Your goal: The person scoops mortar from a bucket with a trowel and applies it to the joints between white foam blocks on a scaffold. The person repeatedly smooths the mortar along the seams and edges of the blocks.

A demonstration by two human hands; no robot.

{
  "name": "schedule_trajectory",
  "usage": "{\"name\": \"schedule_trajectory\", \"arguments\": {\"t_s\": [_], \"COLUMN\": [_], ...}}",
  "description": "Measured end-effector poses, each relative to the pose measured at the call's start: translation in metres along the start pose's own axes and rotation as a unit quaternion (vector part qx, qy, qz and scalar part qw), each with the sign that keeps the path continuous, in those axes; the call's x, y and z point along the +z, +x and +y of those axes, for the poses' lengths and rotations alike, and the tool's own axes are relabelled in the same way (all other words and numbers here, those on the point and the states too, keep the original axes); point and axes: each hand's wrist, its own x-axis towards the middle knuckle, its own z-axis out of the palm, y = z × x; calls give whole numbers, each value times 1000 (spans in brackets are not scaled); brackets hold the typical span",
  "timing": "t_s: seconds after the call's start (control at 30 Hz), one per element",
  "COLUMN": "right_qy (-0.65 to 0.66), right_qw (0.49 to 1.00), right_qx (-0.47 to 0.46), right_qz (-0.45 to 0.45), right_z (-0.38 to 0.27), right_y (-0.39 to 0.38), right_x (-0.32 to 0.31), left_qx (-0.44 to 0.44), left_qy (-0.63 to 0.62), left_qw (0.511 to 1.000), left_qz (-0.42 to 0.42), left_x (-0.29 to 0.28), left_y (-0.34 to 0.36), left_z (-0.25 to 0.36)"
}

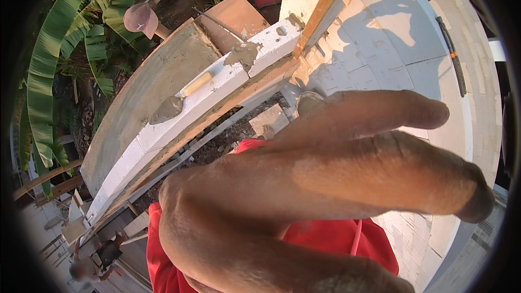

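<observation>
Close in front of me, a hand, by its direction most likely my left hand, fills the middle and lower part of the view. Its fingers stretch to the right and stand apart, with nothing visible between them. My right hand does not show. Beyond it a trowel lies on top of a white block wall. Its pale handle rests along the blocks, and its blade is smeared with grey mortar. More wet mortar sits at a joint further along. Red clothing on my body shows behind the hand.
Grey plastered surface adjoins the wall, with a person's pink cap beyond it near banana leaves. An upright timber stands at the wall's far end. A bucket is partly hidden. Another person is lower left.
</observation>
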Motion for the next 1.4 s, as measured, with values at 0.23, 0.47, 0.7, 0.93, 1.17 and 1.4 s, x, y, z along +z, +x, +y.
{"name": "schedule_trajectory", "arguments": {"t_s": [0.23, 0.47, 0.7, 0.93, 1.17, 1.4], "right_qy": [67, 150, 78, 180, -101, 380], "right_qw": [993, 920, 807, 860, 989, 896], "right_qx": [-54, -251, -495, -374, -74, 199], "right_qz": [81, 261, 313, 296, -74, -114], "right_z": [-30, -142, -219, -135, 83, 133], "right_y": [-37, -172, -329, -273, -181, -232], "right_x": [-43, -163, -225, -161, 80, 149], "left_qx": [-54, -331, -608, -670, -598, -661], "left_qy": [-40, 215, 222, 121, 120, 222], "left_qw": [994, 899, 762, 729, 789, 711], "left_qz": [84, 189, -3, -68, -72, -92], "left_x": [-35, -81, -103, -102, -107, -114], "left_y": [-23, -117, -298, -351, -306, -292], "left_z": [-43, -226, -392, -439, -460, -454]}}
